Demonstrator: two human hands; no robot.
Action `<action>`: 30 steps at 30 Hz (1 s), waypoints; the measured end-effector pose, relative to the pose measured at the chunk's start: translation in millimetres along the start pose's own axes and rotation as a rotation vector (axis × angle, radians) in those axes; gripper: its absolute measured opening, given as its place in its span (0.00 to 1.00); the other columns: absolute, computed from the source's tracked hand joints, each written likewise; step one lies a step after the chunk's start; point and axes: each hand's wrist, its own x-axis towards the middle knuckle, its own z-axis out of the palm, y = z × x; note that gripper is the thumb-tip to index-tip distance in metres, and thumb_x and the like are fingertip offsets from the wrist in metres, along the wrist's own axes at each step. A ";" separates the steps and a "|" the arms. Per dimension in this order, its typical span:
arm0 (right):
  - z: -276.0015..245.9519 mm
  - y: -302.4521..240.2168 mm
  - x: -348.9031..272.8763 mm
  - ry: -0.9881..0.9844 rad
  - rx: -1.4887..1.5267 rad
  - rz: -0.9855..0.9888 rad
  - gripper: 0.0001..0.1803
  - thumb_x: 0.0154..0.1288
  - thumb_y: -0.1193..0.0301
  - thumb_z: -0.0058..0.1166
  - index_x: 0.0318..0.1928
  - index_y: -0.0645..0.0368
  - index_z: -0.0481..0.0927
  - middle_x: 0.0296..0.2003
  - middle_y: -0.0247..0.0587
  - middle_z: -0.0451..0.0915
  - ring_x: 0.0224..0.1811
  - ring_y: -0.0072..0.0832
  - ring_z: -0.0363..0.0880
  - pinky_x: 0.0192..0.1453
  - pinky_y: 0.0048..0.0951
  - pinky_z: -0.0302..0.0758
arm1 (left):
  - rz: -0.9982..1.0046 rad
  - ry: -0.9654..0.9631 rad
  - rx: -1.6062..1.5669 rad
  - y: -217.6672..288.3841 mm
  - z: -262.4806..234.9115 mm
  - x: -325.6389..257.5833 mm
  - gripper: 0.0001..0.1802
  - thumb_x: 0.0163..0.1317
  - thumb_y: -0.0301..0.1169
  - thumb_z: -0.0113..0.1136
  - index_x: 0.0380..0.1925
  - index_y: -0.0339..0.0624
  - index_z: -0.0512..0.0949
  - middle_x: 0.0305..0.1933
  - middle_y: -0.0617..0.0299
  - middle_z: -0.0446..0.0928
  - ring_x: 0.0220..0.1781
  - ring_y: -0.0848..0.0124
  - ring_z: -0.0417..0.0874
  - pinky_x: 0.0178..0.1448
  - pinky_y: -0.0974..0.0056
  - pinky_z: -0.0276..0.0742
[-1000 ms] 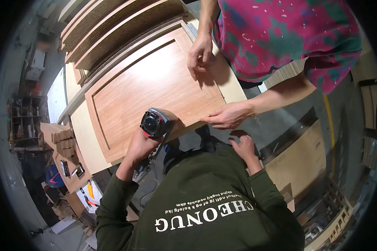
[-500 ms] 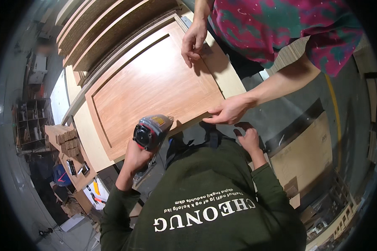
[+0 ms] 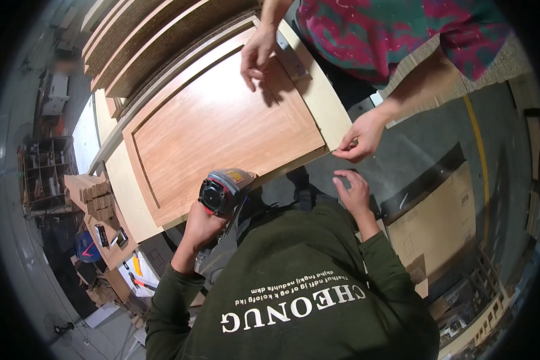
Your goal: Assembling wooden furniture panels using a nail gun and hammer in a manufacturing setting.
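Observation:
A nail gun (image 3: 227, 185) with a grey body, black cap and red trim is held in my left hand (image 3: 201, 227). Its nose sits by the near edge of a framed wooden panel (image 3: 204, 126), and whether it touches cannot be made out. My right hand (image 3: 355, 195) is open and holds nothing, off the panel's near right corner. The panel lies on a pale board (image 3: 129, 207). Across from me, one hand of a co-worker (image 3: 258, 57) hovers at the panel's far right part. Their other hand (image 3: 363, 137) is at the pale board's right corner, fingers bent.
Upright boards (image 3: 156, 54) stand in a row beyond the panel. At the left, a small bench (image 3: 111, 255) bears stacked wood strips (image 3: 97, 201), with a yellow-handled tool (image 3: 137, 266) nearby. A large flat sheet (image 3: 435, 222) lies at the right.
The co-worker's near hand has left the panel's edge and moved right; their other hand shifted left. My nail gun moved slightly right and nearer me. My right hand's fingers rose slightly.

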 end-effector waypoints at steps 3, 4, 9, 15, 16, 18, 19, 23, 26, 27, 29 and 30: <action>2.2 -21.0 15.2 0.082 0.047 -0.124 0.09 0.55 0.71 0.60 0.38 0.58 0.80 0.35 0.42 0.80 0.40 0.40 0.79 0.44 0.33 0.75 | -0.042 0.000 0.025 1.3 -1.5 0.5 0.13 0.48 0.29 0.60 0.36 0.38 0.78 0.27 0.61 0.78 0.31 0.73 0.77 0.38 0.65 0.74; 3.0 -31.5 20.1 0.104 0.072 -0.141 0.10 0.55 0.71 0.61 0.39 0.58 0.79 0.36 0.42 0.80 0.41 0.40 0.79 0.44 0.33 0.75 | -0.039 0.011 0.049 1.2 -1.8 1.5 0.13 0.48 0.29 0.60 0.35 0.39 0.78 0.27 0.60 0.78 0.31 0.74 0.76 0.38 0.65 0.74; 14.5 -49.9 52.7 0.095 0.013 -0.328 0.33 0.50 0.64 0.66 0.58 0.54 0.71 0.55 0.45 0.72 0.56 0.41 0.72 0.58 0.37 0.70 | -0.051 -0.010 0.058 -4.1 -5.3 3.2 0.15 0.48 0.30 0.60 0.38 0.39 0.78 0.29 0.58 0.79 0.32 0.72 0.78 0.40 0.64 0.75; 14.5 -41.9 108.6 -0.171 -0.225 -0.414 0.47 0.42 0.58 0.70 0.64 0.53 0.64 0.60 0.45 0.68 0.61 0.42 0.66 0.64 0.40 0.64 | 0.014 -0.020 0.068 1.7 -7.3 4.4 0.18 0.50 0.32 0.61 0.43 0.39 0.77 0.36 0.55 0.81 0.39 0.68 0.81 0.46 0.64 0.75; 12.2 -38.9 114.8 -0.190 -0.207 -0.427 0.48 0.39 0.57 0.71 0.63 0.53 0.65 0.60 0.45 0.68 0.61 0.43 0.67 0.63 0.40 0.65 | 0.029 -0.010 0.059 2.2 -7.4 4.2 0.18 0.51 0.33 0.61 0.43 0.39 0.77 0.37 0.54 0.81 0.40 0.68 0.82 0.47 0.64 0.75; 13.6 -36.7 118.4 -0.179 -0.178 -0.456 0.48 0.38 0.57 0.72 0.63 0.53 0.66 0.59 0.45 0.69 0.60 0.43 0.68 0.63 0.40 0.65 | 0.050 -0.007 0.077 10.5 -9.8 2.1 0.18 0.51 0.34 0.62 0.42 0.39 0.78 0.34 0.54 0.81 0.38 0.67 0.82 0.45 0.63 0.75; 14.4 -35.6 119.9 -0.168 -0.149 -0.484 0.48 0.37 0.57 0.72 0.62 0.53 0.67 0.59 0.46 0.70 0.60 0.42 0.69 0.63 0.40 0.65 | 0.072 -0.004 0.095 14.2 -9.3 0.9 0.17 0.52 0.34 0.62 0.41 0.39 0.78 0.32 0.54 0.81 0.36 0.67 0.82 0.43 0.63 0.76; 18.6 -28.1 121.4 -0.199 -0.208 -0.504 0.48 0.35 0.57 0.72 0.61 0.55 0.69 0.59 0.45 0.71 0.60 0.42 0.69 0.63 0.41 0.65 | -0.173 -0.067 0.267 21.0 -7.4 -6.7 0.15 0.51 0.33 0.63 0.38 0.37 0.79 0.33 0.54 0.82 0.31 0.66 0.81 0.38 0.61 0.75; 8.6 -35.7 122.0 -0.199 -0.238 -0.496 0.48 0.37 0.54 0.70 0.62 0.58 0.68 0.60 0.47 0.70 0.62 0.44 0.66 0.65 0.41 0.62 | 0.092 0.114 0.337 13.2 16.5 -24.3 0.20 0.43 0.37 0.64 0.37 0.42 0.77 0.28 0.42 0.78 0.34 0.45 0.80 0.39 0.48 0.76; 2.5 -37.6 122.6 -0.169 -0.283 -0.497 0.48 0.38 0.54 0.70 0.63 0.58 0.67 0.59 0.46 0.70 0.63 0.44 0.66 0.66 0.41 0.60 | 0.146 0.128 0.292 16.9 22.1 -36.3 0.23 0.41 0.36 0.65 0.41 0.44 0.75 0.27 0.43 0.78 0.34 0.45 0.80 0.39 0.47 0.76; 4.3 -39.2 123.1 -0.166 -0.319 -0.524 0.48 0.39 0.54 0.69 0.63 0.58 0.67 0.59 0.46 0.71 0.63 0.43 0.65 0.66 0.41 0.59 | 0.100 0.145 0.285 16.2 32.1 -61.6 0.24 0.40 0.37 0.66 0.41 0.45 0.75 0.28 0.44 0.79 0.34 0.46 0.80 0.38 0.47 0.75; 5.9 -38.1 122.3 -0.121 -0.357 -0.514 0.48 0.39 0.53 0.69 0.63 0.59 0.67 0.59 0.46 0.71 0.64 0.42 0.65 0.67 0.42 0.57 | 0.036 0.121 0.257 12.2 36.9 -71.7 0.26 0.40 0.36 0.67 0.44 0.45 0.76 0.30 0.44 0.79 0.36 0.45 0.79 0.41 0.48 0.74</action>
